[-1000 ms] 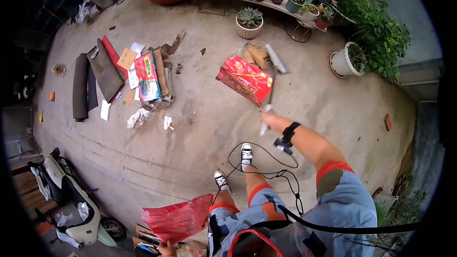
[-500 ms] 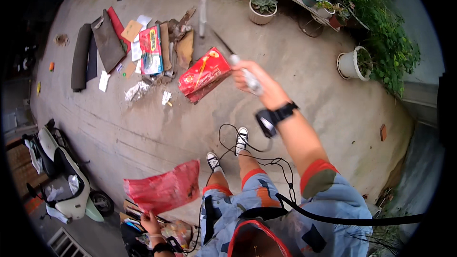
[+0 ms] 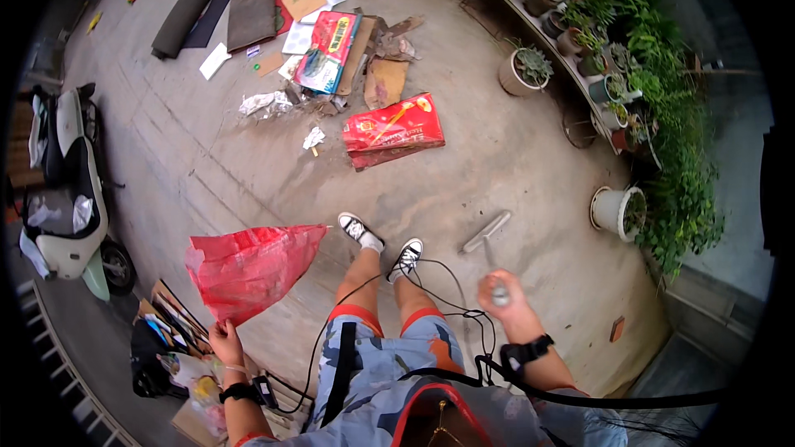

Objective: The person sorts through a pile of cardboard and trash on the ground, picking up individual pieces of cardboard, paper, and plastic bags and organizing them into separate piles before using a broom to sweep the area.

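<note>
My left hand (image 3: 222, 339) pinches one lower corner of a crumpled, faded red plastic bag (image 3: 252, 269), which spreads out above the ground to the left of my legs. In my closed right hand (image 3: 502, 291) is the grip of a T-shaped tool (image 3: 487, 232) with a thin rod and a pale straight bar at its far end. That bar is over the concrete right of my shoes; whether it touches cannot be made out. A flattened red cardboard box (image 3: 396, 128) lies ahead of my feet, apart from both hands.
Beyond the box lie cardboard pieces (image 3: 386, 83), a colourful printed carton (image 3: 327, 51) and dark rolled mats (image 3: 195, 4). A scooter (image 3: 70, 199) stands at left, above bags of scrap (image 3: 203, 397). Potted plants (image 3: 527, 70) line the right. A black cable (image 3: 451, 281) loops around my legs.
My right hand has swung the tool from beside the red box back toward my right side. The red bag stays in my left hand. My feet have shifted and the view has turned.
</note>
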`<state>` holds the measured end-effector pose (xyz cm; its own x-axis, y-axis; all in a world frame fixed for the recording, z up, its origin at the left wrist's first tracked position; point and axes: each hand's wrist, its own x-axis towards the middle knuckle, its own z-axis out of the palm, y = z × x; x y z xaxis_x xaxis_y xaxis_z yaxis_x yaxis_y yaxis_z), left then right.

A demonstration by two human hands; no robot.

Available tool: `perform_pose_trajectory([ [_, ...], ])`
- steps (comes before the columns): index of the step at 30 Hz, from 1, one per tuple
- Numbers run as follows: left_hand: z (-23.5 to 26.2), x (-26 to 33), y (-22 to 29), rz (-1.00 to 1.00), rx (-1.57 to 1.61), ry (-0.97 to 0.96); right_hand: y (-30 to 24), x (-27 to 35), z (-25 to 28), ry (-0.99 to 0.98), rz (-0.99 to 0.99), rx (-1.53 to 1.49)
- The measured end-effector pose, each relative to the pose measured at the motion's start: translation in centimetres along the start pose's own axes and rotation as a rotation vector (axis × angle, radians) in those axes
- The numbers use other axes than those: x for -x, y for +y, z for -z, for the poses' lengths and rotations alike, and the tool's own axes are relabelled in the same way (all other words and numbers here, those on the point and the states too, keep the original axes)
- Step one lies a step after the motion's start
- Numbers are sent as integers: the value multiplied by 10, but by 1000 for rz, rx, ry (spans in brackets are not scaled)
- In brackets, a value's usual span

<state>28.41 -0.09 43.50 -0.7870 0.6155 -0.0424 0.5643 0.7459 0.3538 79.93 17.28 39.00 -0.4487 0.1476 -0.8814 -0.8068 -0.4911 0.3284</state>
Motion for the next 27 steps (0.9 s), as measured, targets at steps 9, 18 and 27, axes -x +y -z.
perform_pose_trajectory([
  [9,-15,-9,-32,221,-103,-99,97,-133,-217,-251,-21,369],
  [18,-4,24,-87,537,-50,-6,49,-215,-435,-460,-53,205],
  [27,-21,57,-66,615,64,44,-30,-257,-441,-633,241,738],
])
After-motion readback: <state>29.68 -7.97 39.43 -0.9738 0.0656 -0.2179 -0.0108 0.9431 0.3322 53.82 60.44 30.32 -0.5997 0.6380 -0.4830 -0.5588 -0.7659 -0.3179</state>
